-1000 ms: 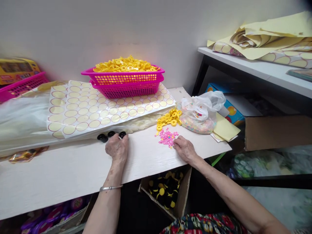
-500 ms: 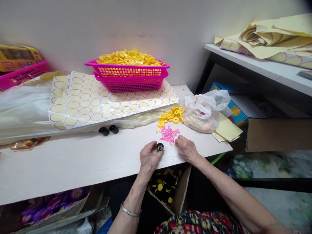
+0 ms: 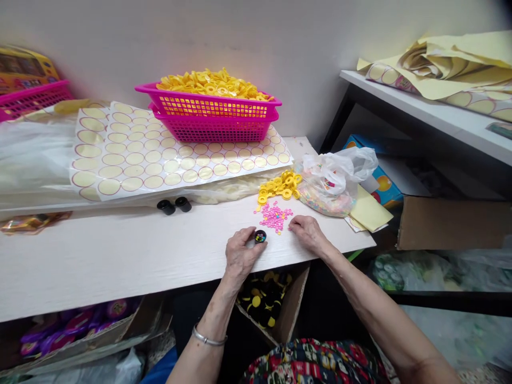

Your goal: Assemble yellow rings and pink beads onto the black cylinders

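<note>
My left hand (image 3: 240, 252) pinches a small black cap (image 3: 260, 236) with coloured beads inside, resting on the white table (image 3: 120, 256). Just right of it lies a heap of pink beads (image 3: 274, 216), and my right hand (image 3: 307, 233) rests at that heap's edge with fingers curled together; what they hold is too small to see. A pile of yellow rings (image 3: 279, 186) lies behind the beads. Two more black caps (image 3: 174, 205) stand further left by the sticker sheets (image 3: 160, 160).
A pink basket (image 3: 212, 114) full of yellow rings sits at the back on the sticker sheets. A plastic bag of coloured beads (image 3: 332, 184) lies right of the rings. Below the table edge a cardboard box (image 3: 270, 304) holds black and yellow caps. A shelf (image 3: 432, 114) stands right.
My left hand took one black cap from the three by the sticker sheets and brought it right, beside the pink beads. My right hand stayed at the bead heap.
</note>
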Demonstrator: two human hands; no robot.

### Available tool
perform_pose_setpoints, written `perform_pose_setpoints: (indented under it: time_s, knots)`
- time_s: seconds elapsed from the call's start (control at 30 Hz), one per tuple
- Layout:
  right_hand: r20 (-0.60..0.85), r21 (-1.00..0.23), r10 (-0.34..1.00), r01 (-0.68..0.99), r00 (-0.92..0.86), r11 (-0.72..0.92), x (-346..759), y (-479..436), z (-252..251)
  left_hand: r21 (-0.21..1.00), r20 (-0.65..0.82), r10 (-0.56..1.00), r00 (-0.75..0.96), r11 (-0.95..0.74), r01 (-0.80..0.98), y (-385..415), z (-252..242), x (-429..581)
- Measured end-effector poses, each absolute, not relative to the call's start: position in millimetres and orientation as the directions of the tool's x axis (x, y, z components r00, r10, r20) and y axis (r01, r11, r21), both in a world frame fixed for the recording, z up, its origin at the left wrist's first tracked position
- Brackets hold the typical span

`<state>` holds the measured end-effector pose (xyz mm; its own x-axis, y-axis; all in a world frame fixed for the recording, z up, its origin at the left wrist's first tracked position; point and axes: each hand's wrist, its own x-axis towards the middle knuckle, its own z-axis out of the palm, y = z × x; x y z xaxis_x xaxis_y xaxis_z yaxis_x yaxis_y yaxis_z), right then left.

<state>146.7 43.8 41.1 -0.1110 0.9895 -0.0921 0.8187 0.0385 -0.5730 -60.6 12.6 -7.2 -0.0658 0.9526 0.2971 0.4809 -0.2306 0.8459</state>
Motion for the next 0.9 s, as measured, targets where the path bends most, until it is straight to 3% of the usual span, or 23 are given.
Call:
perform_pose_setpoints:
  time_s: [0.17, 0.33, 0.43, 0.9]
  knots:
    - [0.072, -0.403, 0.983, 0.897, -0.17, 0.185, 140.0, 33.0, 34.4, 0.801, 0.282, 0.959, -0.001, -0.235, 0.551, 12.2, -3.9, -60.5]
    - [0.305, -0.535, 0.894, 0.718, -0.328, 0.446, 118.4, 29.7, 43.5, 0.773, 0.256, 0.967, 0.012, -0.213, 0.597, 9.9, 3.2, -59.5]
    - [0.375, -0.521, 0.81, 0.619, -0.452, 0.587, 101.2, 30.7, 50.6, 0.762, 0.255, 0.966, 0.036, -0.224, 0.607, 9.1, 8.2, -58.5]
    - [0.17, -0.123, 0.756, 0.747, -0.632, 0.653, 73.7, 24.2, 62.3, 0.73, 0.251, 0.966, 0.058, -0.228, 0.644, 8.1, 11.7, -58.8]
